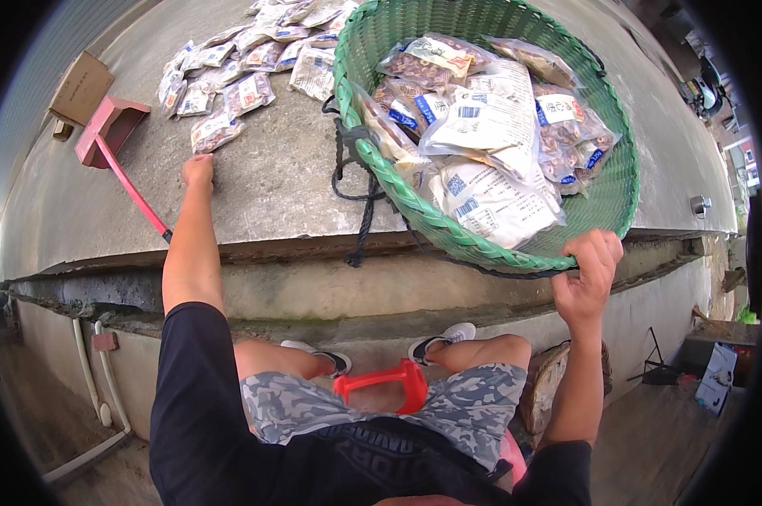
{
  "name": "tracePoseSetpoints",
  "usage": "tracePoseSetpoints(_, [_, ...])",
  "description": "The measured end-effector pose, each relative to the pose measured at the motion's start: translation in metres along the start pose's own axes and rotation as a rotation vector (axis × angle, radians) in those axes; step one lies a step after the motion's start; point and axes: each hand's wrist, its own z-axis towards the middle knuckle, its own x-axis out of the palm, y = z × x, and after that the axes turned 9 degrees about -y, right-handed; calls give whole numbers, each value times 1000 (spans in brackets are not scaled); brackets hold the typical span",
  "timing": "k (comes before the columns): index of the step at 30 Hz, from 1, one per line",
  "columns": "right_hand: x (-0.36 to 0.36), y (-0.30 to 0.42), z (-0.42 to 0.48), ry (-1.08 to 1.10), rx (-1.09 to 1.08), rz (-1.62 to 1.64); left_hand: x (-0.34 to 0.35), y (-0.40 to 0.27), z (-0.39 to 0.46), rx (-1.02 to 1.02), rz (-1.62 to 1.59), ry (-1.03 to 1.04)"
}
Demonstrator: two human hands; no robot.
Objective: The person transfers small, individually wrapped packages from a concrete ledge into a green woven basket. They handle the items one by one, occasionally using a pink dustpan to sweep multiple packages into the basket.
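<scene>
My left hand (pixel 199 171) reaches out over the concrete and grips the near end of a clear plastic food packet (pixel 218 131) with a printed label. Its fingertips are partly hidden. Beyond it lies a loose pile of similar packets (pixel 254 57), some label side up, some showing white printed backs. My right hand (pixel 588 272) is curled over the near rim of a green woven basket (pixel 469 243). Inside the basket, several packets lie heaped, with a white-backed packet (pixel 482 129) on top. The basket tilts towards me over the edge of the slab.
A pink long-handled dustpan (pixel 112 129) and a cardboard box (pixel 81 88) stand at the left. Black rope (pixel 359 183) hangs from the basket. A gutter (pixel 356 288) runs below the concrete slab (pixel 292 209). Between my feet is a red plastic stool (pixel 412 386); a wicker basket (pixel 545 386) stands right.
</scene>
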Motion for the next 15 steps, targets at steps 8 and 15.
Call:
tracePoseSetpoints(8, [2, -3, 0, -13, -12, -2, -6, 1, 21, -276, -225, -139])
tracePoseSetpoints(15, [3, 0, 1, 9, 0, -16, -24, -3, -15, -362, -599, -94])
